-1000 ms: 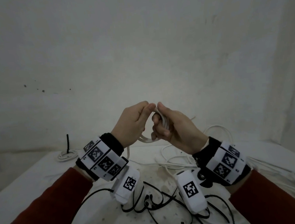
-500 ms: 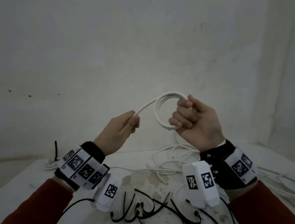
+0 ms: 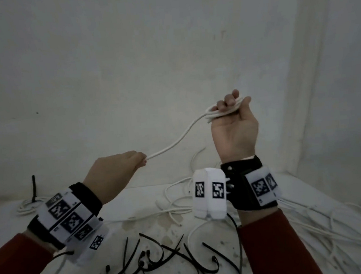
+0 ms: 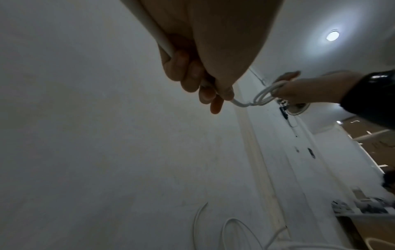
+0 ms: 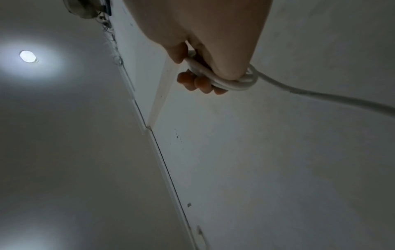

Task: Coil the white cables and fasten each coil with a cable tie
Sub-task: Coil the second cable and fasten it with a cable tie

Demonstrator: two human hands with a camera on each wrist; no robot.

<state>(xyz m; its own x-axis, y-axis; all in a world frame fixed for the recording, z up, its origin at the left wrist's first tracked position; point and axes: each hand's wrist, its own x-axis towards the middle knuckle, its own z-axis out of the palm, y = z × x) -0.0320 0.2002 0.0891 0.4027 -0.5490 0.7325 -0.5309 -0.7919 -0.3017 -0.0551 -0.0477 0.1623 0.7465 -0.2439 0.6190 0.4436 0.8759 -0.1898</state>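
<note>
Far left on the table (image 3: pixel 12 219), a finished coil (image 3: pixel 27 206) is lying flat with a black tie standing up out of it. Moving in, the left hand (image 3: pixel 113 175) is hovering above the table, fingers curled and pinching the free run of the white cable (image 3: pixel 176 145); the left wrist view is showing the cable (image 4: pixel 158 35) passing through the closed fingers (image 4: pixel 188 76). From there the cable is sagging, then climbing rightward to the right hand (image 3: pixel 234 130), which is raised higher, palm toward the camera, fingers clenching a small bundle of loops (image 3: pixel 214 114) at the top. The right wrist view is confirming those loops (image 5: pixel 233 82) wrapped under the fingertips (image 5: pixel 198 82). Below, black cable ties (image 3: pixel 155 263) are lying scattered on the near table, and loose white cables (image 3: pixel 326 218) are sprawling away at the right.
</note>
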